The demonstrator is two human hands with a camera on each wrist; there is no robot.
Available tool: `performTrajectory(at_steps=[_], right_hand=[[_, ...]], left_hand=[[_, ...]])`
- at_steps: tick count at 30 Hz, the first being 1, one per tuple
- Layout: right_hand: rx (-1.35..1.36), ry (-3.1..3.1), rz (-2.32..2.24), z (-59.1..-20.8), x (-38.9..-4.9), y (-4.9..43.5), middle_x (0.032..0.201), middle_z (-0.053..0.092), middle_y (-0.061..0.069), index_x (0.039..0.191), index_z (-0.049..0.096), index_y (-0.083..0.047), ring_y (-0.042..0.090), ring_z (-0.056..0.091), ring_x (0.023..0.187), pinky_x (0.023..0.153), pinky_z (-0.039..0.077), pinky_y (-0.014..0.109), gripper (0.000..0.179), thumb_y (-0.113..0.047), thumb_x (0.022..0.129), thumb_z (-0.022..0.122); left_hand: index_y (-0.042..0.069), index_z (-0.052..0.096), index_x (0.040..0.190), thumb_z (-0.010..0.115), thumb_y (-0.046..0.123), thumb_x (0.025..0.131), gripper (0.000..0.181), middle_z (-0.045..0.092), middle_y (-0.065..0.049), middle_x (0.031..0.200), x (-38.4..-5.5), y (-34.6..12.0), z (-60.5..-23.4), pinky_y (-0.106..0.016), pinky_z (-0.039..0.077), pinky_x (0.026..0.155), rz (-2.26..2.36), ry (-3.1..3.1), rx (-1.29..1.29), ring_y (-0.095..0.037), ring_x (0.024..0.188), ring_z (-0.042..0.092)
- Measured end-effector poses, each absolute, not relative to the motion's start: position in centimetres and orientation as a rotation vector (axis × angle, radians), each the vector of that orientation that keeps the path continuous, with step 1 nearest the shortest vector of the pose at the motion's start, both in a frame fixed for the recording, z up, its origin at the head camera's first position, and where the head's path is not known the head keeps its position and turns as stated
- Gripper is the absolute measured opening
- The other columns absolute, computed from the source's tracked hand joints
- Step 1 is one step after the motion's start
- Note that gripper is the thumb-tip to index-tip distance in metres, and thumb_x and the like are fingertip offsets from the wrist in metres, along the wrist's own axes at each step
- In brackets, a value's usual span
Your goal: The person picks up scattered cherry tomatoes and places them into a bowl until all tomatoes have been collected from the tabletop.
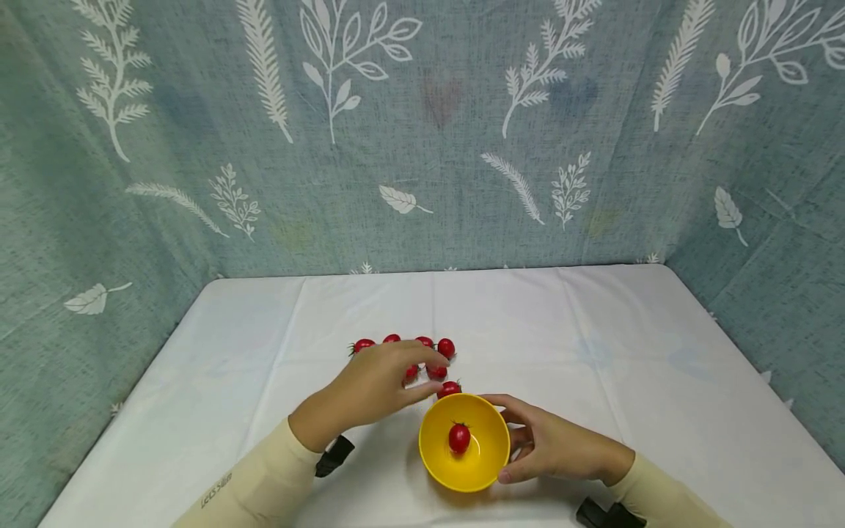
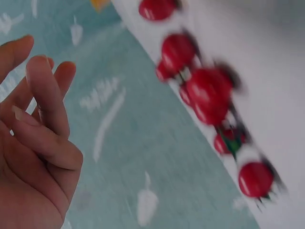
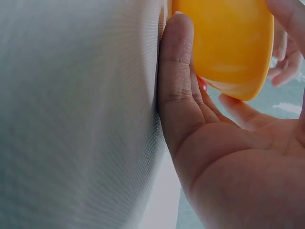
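A yellow bowl stands on the white cloth near the front, one cherry tomato lying inside it. My right hand holds the bowl from the right, thumb by the near rim and fingers curved around its far side. In the right wrist view the fingers lie along the bowl's yellow wall. Over a group of red cherry tomatoes hovers my left hand, partly covering them. Its fingers are loosely bent with nothing between them. Another cherry tomato sits against the bowl's far rim in the head view.
White cloth covers the table. Green leaf-patterned fabric rises behind it and at both sides. A black strap piece shows at the left wrist, and another black piece at the right.
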State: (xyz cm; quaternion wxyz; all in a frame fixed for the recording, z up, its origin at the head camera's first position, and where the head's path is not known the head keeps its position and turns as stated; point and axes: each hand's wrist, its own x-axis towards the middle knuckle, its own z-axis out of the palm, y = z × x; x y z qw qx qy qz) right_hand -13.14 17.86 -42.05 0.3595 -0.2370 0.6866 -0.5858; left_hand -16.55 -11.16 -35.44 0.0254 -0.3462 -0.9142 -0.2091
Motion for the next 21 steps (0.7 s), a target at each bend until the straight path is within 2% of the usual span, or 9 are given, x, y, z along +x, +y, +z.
performTrajectory(at_steps=[2,5,8,12,21], right_hand=[[-0.594,1.778,-1.508,-42.0,-13.1,17.8,0.15,0.045,0.018,0.155,0.029,-0.021,0.028,0.067,0.11,0.091,0.057,0.03,0.086,-0.017,0.086,0.08],[-0.578,1.785,-1.508,-42.0,-13.1,17.8,0.149,0.045,0.018,0.155,0.029,-0.021,0.029,0.067,0.108,0.09,0.057,0.03,0.086,-0.016,0.085,0.08],[-0.576,1.781,-1.512,-42.0,-13.0,17.8,0.149,0.045,0.018,0.155,0.03,-0.022,0.029,0.067,0.107,0.089,0.057,0.03,0.087,-0.016,0.085,0.081],[-0.577,1.783,-1.511,-42.1,-13.0,17.8,0.15,0.044,0.018,0.155,0.029,-0.022,0.029,0.068,0.107,0.089,0.057,0.029,0.087,-0.016,0.085,0.081],[-0.577,1.783,-1.508,-42.1,-13.1,17.8,0.149,0.044,0.018,0.155,0.029,-0.022,0.029,0.068,0.105,0.088,0.057,0.029,0.087,-0.016,0.085,0.08]], left_hand=[[0.027,0.072,0.116,0.075,0.036,0.09,0.028,0.07,0.014,0.105,-17.3,-12.2,-35.4,-0.018,0.05,0.067,-0.658,-2.843,-0.973,-0.004,0.078,0.058],[0.026,0.071,0.117,0.075,0.033,0.09,0.028,0.071,0.01,0.108,-18.7,-13.7,-35.6,-0.022,0.05,0.066,-0.663,-2.881,-0.864,-0.007,0.075,0.056],[0.022,0.071,0.118,0.075,0.03,0.09,0.029,0.072,0.001,0.11,-20.1,-15.3,-36.0,-0.028,0.053,0.07,-0.622,-2.923,-0.77,-0.015,0.081,0.063],[0.021,0.069,0.12,0.075,0.027,0.09,0.031,0.071,-0.003,0.113,-21.7,-17.1,-36.9,-0.036,0.055,0.076,-0.542,-2.982,-0.66,-0.023,0.095,0.067],[0.02,0.068,0.123,0.075,0.031,0.09,0.036,0.069,-0.005,0.118,-23.4,-19.1,-38.4,-0.042,0.054,0.078,-0.469,-3.118,-0.524,-0.026,0.099,0.067]])
